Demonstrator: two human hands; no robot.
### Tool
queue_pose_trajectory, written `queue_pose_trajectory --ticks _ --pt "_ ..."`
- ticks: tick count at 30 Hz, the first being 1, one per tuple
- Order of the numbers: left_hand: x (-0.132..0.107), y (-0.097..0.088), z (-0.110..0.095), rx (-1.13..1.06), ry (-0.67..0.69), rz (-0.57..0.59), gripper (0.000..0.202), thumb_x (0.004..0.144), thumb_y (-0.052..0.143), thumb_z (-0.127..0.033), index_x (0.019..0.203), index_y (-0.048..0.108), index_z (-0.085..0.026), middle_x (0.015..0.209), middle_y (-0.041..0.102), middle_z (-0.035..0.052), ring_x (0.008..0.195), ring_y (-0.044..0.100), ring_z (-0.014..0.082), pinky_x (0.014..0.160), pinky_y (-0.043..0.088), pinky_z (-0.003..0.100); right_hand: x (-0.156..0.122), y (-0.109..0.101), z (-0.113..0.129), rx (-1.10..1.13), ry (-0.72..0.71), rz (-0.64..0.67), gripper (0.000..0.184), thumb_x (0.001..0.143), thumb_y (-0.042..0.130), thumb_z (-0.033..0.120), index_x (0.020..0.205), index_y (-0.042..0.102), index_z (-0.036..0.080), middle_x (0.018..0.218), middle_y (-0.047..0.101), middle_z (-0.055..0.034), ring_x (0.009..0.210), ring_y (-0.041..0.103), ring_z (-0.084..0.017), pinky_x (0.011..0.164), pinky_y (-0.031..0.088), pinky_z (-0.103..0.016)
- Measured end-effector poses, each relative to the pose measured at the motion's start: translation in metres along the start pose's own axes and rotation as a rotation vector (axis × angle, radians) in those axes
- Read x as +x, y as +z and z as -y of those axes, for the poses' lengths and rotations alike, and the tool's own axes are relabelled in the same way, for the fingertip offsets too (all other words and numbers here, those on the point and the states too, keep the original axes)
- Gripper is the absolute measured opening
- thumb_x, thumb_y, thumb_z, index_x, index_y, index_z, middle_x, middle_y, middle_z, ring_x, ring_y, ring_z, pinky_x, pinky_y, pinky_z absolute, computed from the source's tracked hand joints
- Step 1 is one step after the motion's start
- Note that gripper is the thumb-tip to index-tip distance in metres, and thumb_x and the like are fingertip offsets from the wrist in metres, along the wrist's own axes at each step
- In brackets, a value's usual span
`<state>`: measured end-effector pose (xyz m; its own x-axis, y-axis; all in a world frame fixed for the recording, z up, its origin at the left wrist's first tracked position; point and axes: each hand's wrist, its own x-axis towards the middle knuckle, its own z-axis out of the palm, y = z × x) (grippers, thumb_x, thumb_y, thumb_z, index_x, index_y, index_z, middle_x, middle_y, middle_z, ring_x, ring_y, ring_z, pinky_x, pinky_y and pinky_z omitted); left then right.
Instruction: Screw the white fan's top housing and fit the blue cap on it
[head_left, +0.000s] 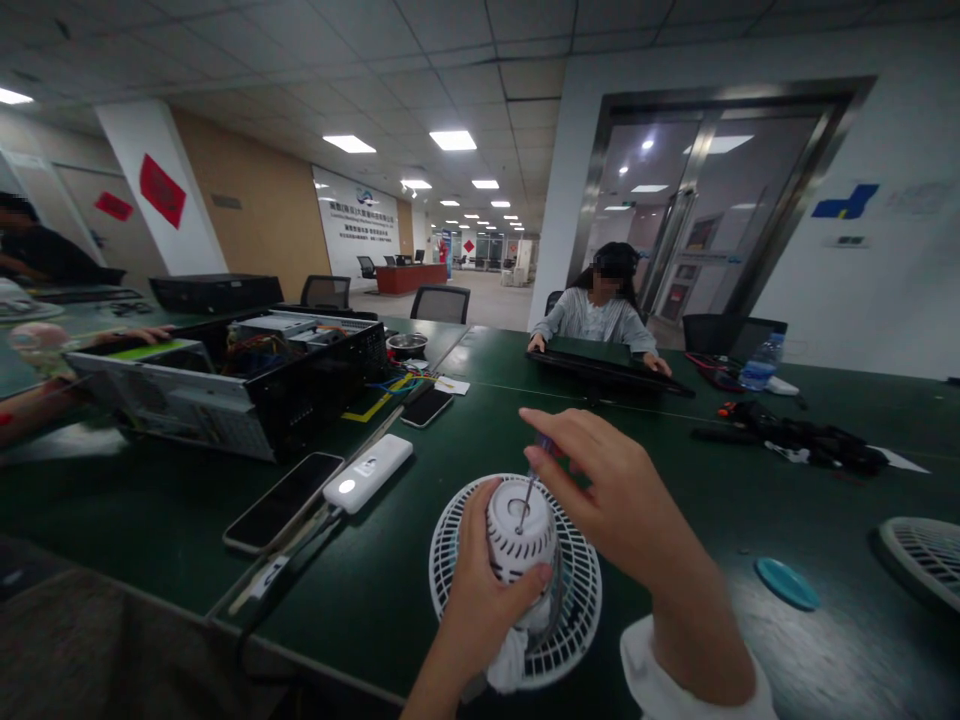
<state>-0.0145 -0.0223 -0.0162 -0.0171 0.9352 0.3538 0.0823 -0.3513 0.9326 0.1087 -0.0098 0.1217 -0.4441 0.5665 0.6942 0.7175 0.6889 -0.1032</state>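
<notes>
A white fan (517, 575) lies grille-down on the green table, its rounded motor housing facing up. My left hand (480, 580) is wrapped around that housing, thumb on the near side and fingers on the left. Between the fingertips of my right hand (592, 470) is a screwdriver (531, 487) with a purplish handle. Its thin shaft slants down, and the tip meets a small hole in the top of the housing. Whether a screw sits in that hole I cannot tell. Part of the grille is hidden behind my left hand and the housing.
To the left lie a phone (283, 502), a white power bank (369, 474) with a cable, and another phone (427, 406). An opened computer case (300, 375) stands beyond them, a person's arm at its left. Across the table, a person holds a black panel (607, 372). A blue disc (787, 583) lies right.
</notes>
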Motion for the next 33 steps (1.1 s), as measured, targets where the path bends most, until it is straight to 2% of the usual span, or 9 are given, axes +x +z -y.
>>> queue_pose_trajectory --ticks 3,8,10,14,16,20,22,28,33 --pt "0.000 -0.001 0.000 -0.011 -0.003 0.005 0.073 0.066 0.066 -0.024 0.130 0.031 -0.024 0.135 0.036 0.0085 0.126 0.033 0.0288 0.107 0.022 0.047 -0.003 -0.004 -0.001 0.106 -0.019 0.057 0.031 0.088 0.040 0.017 0.117 0.050 0.017 0.092 0.064 -0.0061 0.083 0.058 -0.016 0.073 0.047 -0.029" --pt "-0.001 0.002 0.000 -0.038 -0.005 -0.036 0.071 0.065 0.065 -0.023 0.128 0.032 -0.023 0.136 0.035 0.0084 0.127 0.031 0.0292 0.108 0.020 0.048 -0.002 0.000 0.001 -0.006 -0.037 -0.024 0.016 0.086 0.050 0.025 0.092 0.060 0.015 0.075 0.063 -0.0046 0.068 0.056 -0.016 0.061 0.045 -0.028" --pt "-0.001 0.002 0.000 -0.029 -0.012 -0.032 0.072 0.064 0.065 -0.022 0.129 0.032 -0.023 0.137 0.034 0.0086 0.128 0.030 0.0288 0.108 0.019 0.048 -0.001 0.001 0.004 -0.032 -0.043 -0.023 0.017 0.086 0.049 0.027 0.088 0.061 0.015 0.071 0.062 -0.0047 0.067 0.056 -0.017 0.061 0.045 -0.029" --pt "-0.001 0.003 -0.001 -0.020 0.000 -0.037 0.072 0.064 0.067 -0.025 0.128 0.033 -0.023 0.136 0.035 0.0083 0.128 0.030 0.0289 0.108 0.019 0.047 -0.004 -0.005 0.009 0.105 -0.068 0.049 0.027 0.087 0.042 0.016 0.111 0.055 0.016 0.095 0.065 -0.0071 0.086 0.059 -0.016 0.074 0.048 -0.030" --pt "-0.001 0.003 -0.001 -0.029 0.005 -0.060 0.072 0.064 0.067 -0.025 0.128 0.034 -0.023 0.136 0.036 0.0082 0.128 0.030 0.0292 0.108 0.019 0.048 -0.005 -0.006 0.010 0.141 -0.085 0.061 0.031 0.087 0.040 0.014 0.115 0.052 0.017 0.099 0.065 -0.0068 0.089 0.059 -0.015 0.076 0.048 -0.029" --pt "0.000 0.001 -0.003 -0.001 -0.018 -0.015 0.072 0.065 0.066 -0.022 0.129 0.031 -0.023 0.137 0.035 0.0087 0.128 0.030 0.0290 0.108 0.019 0.048 -0.002 0.002 0.010 0.008 -0.058 -0.018 0.018 0.087 0.045 0.023 0.095 0.061 0.016 0.078 0.065 -0.0056 0.071 0.058 -0.016 0.064 0.047 -0.029" --pt "0.000 0.000 -0.004 0.012 -0.030 0.008 0.072 0.067 0.064 -0.022 0.129 0.030 -0.022 0.137 0.035 0.0090 0.129 0.030 0.0285 0.108 0.020 0.047 0.001 0.006 0.010 -0.049 -0.040 -0.039 0.019 0.087 0.047 0.028 0.086 0.062 0.016 0.069 0.061 -0.0044 0.064 0.055 -0.017 0.059 0.045 -0.029" --pt "0.000 0.000 -0.006 0.001 -0.024 0.028 0.072 0.068 0.063 -0.022 0.130 0.026 -0.024 0.139 0.031 0.0082 0.131 0.026 0.0262 0.110 0.017 0.046 -0.001 0.001 0.013 0.140 -0.057 0.093 0.032 0.087 0.042 0.014 0.117 0.051 0.016 0.096 0.063 -0.0059 0.086 0.057 -0.015 0.075 0.046 -0.027" --pt "-0.001 -0.001 -0.005 0.003 -0.051 0.021 0.073 0.067 0.063 -0.020 0.131 0.027 -0.023 0.139 0.032 0.0088 0.130 0.028 0.0283 0.109 0.018 0.047 0.000 0.005 0.012 -0.001 -0.033 0.007 0.014 0.085 0.050 0.021 0.093 0.059 0.015 0.076 0.063 -0.0048 0.070 0.056 -0.017 0.062 0.045 -0.029"
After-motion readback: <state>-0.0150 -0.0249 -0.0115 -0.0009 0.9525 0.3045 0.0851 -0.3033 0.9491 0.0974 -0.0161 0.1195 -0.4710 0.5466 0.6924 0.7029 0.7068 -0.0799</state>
